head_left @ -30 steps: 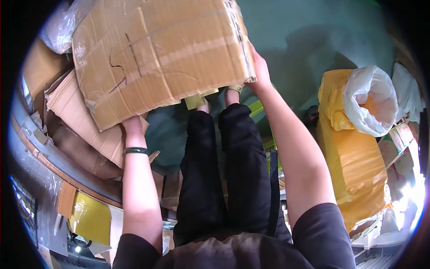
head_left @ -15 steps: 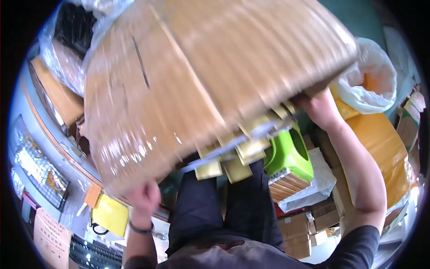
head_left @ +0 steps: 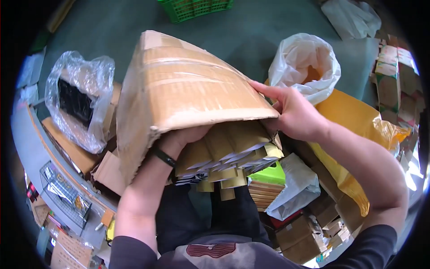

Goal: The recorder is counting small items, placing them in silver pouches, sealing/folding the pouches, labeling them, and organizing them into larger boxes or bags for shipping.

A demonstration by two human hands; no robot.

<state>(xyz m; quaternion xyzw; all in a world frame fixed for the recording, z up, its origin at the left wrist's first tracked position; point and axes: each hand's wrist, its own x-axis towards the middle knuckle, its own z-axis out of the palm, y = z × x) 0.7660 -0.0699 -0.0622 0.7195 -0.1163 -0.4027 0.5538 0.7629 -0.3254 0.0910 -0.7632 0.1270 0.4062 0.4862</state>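
The right hand (head_left: 293, 110) pinches the edge of a creased cardboard box (head_left: 190, 85), glossy with tape, tilted between the hands. The left hand (head_left: 190, 133) reaches inside, fingers hidden, grip impossible to tell. Flat gold-brown pieces (head_left: 215, 152) jut between the wrists.

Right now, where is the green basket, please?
The green basket is at the head view's top edge, slightly left of centre, beyond the held cardboard box.
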